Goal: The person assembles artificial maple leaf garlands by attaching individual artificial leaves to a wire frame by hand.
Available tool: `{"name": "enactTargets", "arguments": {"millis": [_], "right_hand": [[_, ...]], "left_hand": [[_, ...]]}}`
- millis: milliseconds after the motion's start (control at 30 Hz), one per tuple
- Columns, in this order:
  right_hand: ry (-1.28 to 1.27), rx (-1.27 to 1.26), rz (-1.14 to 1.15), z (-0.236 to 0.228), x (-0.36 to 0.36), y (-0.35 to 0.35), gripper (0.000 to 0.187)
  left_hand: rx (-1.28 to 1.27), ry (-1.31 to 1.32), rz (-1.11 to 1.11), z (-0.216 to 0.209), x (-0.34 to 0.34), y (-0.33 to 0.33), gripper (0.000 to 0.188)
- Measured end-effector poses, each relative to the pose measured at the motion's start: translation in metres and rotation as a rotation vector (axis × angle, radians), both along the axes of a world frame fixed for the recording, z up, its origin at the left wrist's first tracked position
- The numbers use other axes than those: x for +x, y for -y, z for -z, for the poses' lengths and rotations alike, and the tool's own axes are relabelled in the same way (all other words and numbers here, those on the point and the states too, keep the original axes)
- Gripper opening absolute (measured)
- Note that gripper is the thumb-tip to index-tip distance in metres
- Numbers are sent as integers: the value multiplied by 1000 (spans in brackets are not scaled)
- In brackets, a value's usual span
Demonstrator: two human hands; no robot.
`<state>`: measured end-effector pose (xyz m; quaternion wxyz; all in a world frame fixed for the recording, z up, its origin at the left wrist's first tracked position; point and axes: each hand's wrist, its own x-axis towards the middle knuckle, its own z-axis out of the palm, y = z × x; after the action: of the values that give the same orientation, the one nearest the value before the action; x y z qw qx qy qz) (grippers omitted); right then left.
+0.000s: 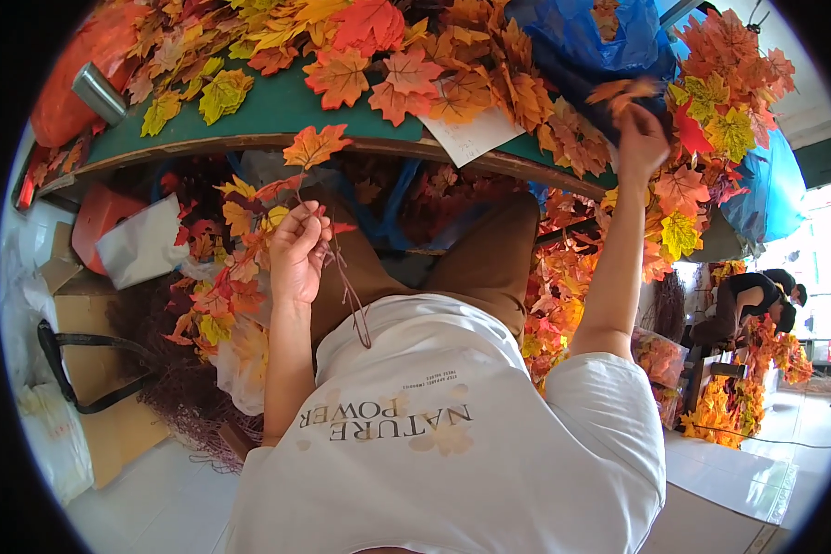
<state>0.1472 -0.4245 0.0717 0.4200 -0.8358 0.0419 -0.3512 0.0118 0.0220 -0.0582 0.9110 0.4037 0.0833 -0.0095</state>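
Note:
In front of my lap my left hand (pixel 300 245) is closed, thumb against fingers, around the thin brown stem (pixel 349 294) of an artificial maple leaf branch. An orange leaf (pixel 314 146) stands at its top, with smaller red and yellow leaves below it. The bare lower stems dangle towards my white shirt. My right arm reaches far to the right, over the table's edge. There my right hand (pixel 644 148) pinches an orange artificial leaf (pixel 623 90), which is blurred by motion. Hanging maple leaves (pixel 681 190) in red, orange and yellow surround that hand.
Loose leaves (pixel 369 78) cover much of the green table (pixel 277 103); a white paper (pixel 471 137) lies at its edge. Blue plastic bags (pixel 771 185) stand at the right. A cardboard box (pixel 102 369) and brown twigs are on the left. Another person (pixel 748 300) bends over at far right.

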Motion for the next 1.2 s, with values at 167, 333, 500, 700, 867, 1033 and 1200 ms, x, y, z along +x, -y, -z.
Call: {"name": "enactTargets", "arguments": {"millis": [167, 333, 500, 700, 867, 1033, 1200], "right_hand": [[457, 876, -320, -3, -22, -50, 8], [178, 843, -582, 26, -79, -171, 7], [-112, 1075, -757, 54, -99, -262, 15], [-477, 1486, -810, 70, -109, -297, 16], [-668, 1533, -937, 75, -117, -297, 14], [-720, 1597, -923, 75, -114, -292, 13], [-729, 1605, -917, 82, -113, -291, 12]], "left_hand": [[23, 39, -93, -19, -3, 18, 24], [77, 158, -30, -42, -8, 30, 29], [151, 171, -109, -59, -14, 38, 26], [144, 216, -106, -57, -18, 38, 26], [131, 214, -113, -55, -18, 43, 25], [152, 221, -87, -53, -17, 44, 24], [153, 212, -65, -51, -17, 45, 22]]}}
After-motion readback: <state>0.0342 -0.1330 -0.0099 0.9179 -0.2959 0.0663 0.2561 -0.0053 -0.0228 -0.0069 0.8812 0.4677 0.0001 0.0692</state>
